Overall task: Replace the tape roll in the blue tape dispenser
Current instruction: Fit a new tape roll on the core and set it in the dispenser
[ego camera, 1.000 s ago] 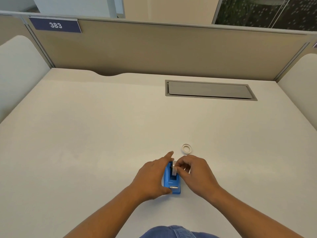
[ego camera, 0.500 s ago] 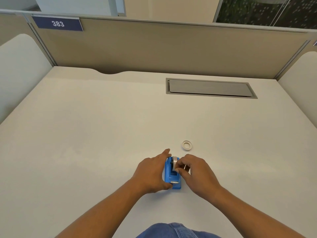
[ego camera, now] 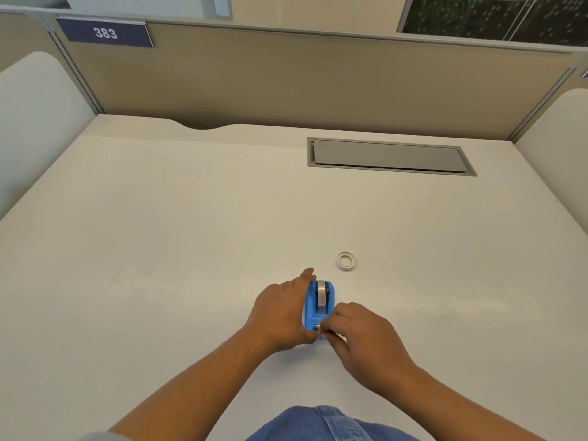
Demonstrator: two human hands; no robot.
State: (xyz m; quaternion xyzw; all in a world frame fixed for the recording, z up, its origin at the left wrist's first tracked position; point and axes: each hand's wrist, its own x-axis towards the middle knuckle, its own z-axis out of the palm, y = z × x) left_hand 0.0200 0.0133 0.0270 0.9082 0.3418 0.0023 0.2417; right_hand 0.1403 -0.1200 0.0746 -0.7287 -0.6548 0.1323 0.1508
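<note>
The right hand (ego camera: 366,338) pinches its fingers (ego camera: 331,333) shut at the near cutter end of the small blue plastic tape dispenser (ego camera: 319,308), probably on the tape end. The left hand (ego camera: 280,316) clasps the dispenser's side, steadying it on the pale worktop (ego camera: 191,233). A clear tape roll (ego camera: 322,296) already sits upright in its cradle, so mainly threading remains. Further back lies the spent white cardboard core (ego camera: 346,260).
</note>
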